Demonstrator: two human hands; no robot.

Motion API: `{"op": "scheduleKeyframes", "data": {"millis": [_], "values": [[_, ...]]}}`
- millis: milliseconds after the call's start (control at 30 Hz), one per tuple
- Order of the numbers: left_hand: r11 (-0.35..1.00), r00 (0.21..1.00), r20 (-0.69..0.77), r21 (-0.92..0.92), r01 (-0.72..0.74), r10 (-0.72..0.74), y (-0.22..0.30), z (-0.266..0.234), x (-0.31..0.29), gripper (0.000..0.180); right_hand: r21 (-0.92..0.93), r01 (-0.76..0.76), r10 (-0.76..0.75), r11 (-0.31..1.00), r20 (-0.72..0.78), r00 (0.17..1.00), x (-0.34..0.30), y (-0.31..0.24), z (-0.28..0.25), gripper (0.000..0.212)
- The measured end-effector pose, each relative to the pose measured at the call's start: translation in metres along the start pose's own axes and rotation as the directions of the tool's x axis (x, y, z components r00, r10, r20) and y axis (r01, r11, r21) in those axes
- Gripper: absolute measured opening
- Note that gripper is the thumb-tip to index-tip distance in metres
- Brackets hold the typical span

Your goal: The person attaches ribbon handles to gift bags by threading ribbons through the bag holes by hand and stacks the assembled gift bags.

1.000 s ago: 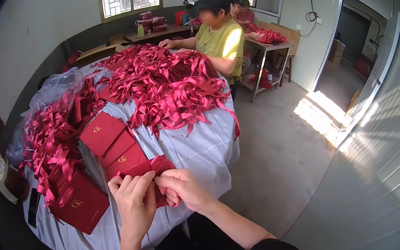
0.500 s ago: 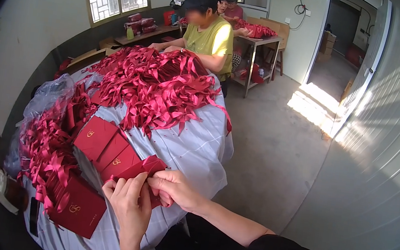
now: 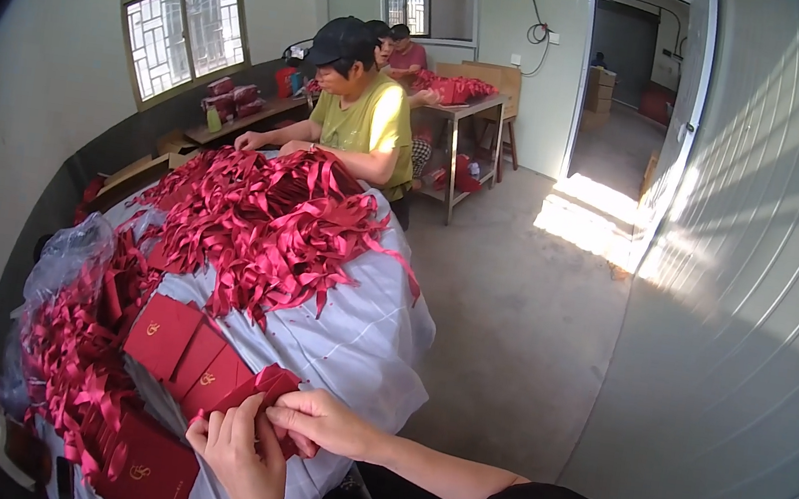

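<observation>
Both my hands work on a dark red paper gift bag [image 3: 273,381] with red ribbon, held up over the near edge of the table. My left hand [image 3: 241,453] grips its near left side with bent fingers. At its right side my right hand [image 3: 321,421] pinches it between thumb and fingers; exactly what lies in the pinch is hidden. Just beyond, flat red gift bags [image 3: 162,335] with small gold emblems overlap in a row. A stack of the same bags [image 3: 157,465] lies to the left of my left hand, its ribbons spilling leftward.
A big heap of ribboned bags [image 3: 262,221] covers the far part of the cloth-covered table [image 3: 373,332]. Clear plastic wrap [image 3: 70,257] lies at the left edge. A person in a yellow-green top [image 3: 361,123] works across the heap; others sit by a farther table [image 3: 479,109].
My view has tilted up and turned slightly right, so the scene sits lower and further left. Both hands keep hold of the gift bag, with little change in grip.
</observation>
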State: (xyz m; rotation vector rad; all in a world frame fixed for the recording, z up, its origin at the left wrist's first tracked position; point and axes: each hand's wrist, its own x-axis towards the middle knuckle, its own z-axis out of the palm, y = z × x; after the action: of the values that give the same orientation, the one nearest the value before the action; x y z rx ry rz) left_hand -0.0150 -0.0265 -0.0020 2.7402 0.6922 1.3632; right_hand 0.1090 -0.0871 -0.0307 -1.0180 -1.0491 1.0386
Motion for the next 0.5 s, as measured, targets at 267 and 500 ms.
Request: {"op": "scheduleKeyframes", "data": {"millis": [267,500], "values": [[0.999,0.999,-0.003,-0.006,0.035,-0.035,0.0072,-0.0010,0.0008,0.020,-0.017,0.034,-0.035,0.999,-0.053,0.998,-0.0021,-0.0014,0.0005,0.034],[0.998,0.998,-0.026,-0.001,0.063,-0.063,0.0035,0.0014,-0.0003,0.018,-0.058,0.009,-0.011,0.998,-0.032,0.999,-0.0013,-0.0036,0.0015,0.035]]}}
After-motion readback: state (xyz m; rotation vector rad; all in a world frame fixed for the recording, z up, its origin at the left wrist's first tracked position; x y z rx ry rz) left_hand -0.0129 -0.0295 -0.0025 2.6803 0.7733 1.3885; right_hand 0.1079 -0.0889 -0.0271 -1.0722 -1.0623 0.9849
